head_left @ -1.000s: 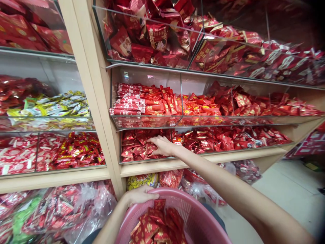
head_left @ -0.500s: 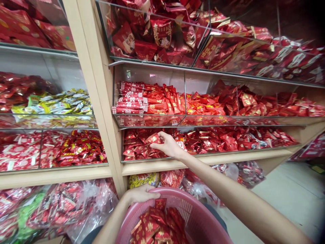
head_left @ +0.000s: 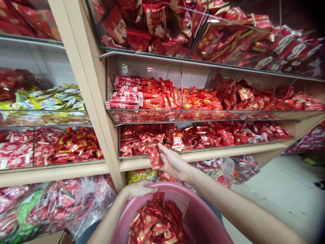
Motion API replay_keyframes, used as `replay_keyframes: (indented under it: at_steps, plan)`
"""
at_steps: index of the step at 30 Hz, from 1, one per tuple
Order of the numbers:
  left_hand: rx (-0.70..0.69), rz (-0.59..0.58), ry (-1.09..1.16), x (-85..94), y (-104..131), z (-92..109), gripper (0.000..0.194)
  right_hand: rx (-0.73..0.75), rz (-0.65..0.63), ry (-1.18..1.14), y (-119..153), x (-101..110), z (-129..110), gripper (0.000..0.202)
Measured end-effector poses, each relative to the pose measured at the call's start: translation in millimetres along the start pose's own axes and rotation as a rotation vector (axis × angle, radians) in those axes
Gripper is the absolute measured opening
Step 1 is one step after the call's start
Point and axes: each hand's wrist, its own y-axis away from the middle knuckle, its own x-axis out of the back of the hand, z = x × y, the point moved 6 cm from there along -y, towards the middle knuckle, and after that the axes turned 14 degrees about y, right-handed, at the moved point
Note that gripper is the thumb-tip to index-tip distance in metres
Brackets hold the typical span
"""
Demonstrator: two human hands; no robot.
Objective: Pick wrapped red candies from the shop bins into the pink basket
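My left hand (head_left: 141,189) is closed on the rim of a pink plastic basket (head_left: 200,203), thumb lying along the edge. Inside the basket is a heap of red packets with gold print (head_left: 154,220). My right hand (head_left: 172,161) pinches a red candy packet (head_left: 154,156), also printed in gold, just in front of the lowest shelf bin. Behind it, that bin (head_left: 134,139) holds similar red packets. The packet hangs above the basket's far rim, apart from it.
Clear-fronted bins of red packets (head_left: 203,100) fill the shelves ahead. Wooden uprights (head_left: 83,78) divide the unit. Yellow-and-white packets (head_left: 58,100) lie in a left bin. Bulging plastic bags (head_left: 68,203) stand below at left. Pale tiled floor (head_left: 279,189) shows at right.
My right hand has drawn back out of the lower bin, down toward the basket, bringing a red candy packet along. My left hand keeps its hold on the basket rim. The view has shifted slightly.
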Motion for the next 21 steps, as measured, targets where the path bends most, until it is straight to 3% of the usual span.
replay_keyframes:
  at_steps: [7,10,13,16,21]
  plan:
    - [0.000,-0.002,0.012,-2.6,0.6,2.8,0.052,0.015,-0.010,0.047,5.0,-1.0,1.4,0.028]
    - [-0.007,0.005,0.006,-1.9,2.1,4.1,0.050,0.035,0.027,0.070,10.7,4.5,1.0,0.021]
    - [-0.031,0.012,-0.004,-0.7,3.8,5.5,0.046,0.056,0.035,0.194,25.3,13.9,9.1,0.029]
    - [-0.050,0.017,-0.015,-0.2,4.3,6.3,0.043,0.099,0.022,0.362,46.7,26.4,31.2,0.031]
    - [-0.042,0.029,-0.037,0.2,3.2,5.6,0.044,0.099,0.041,0.585,73.3,49.5,89.5,0.021]
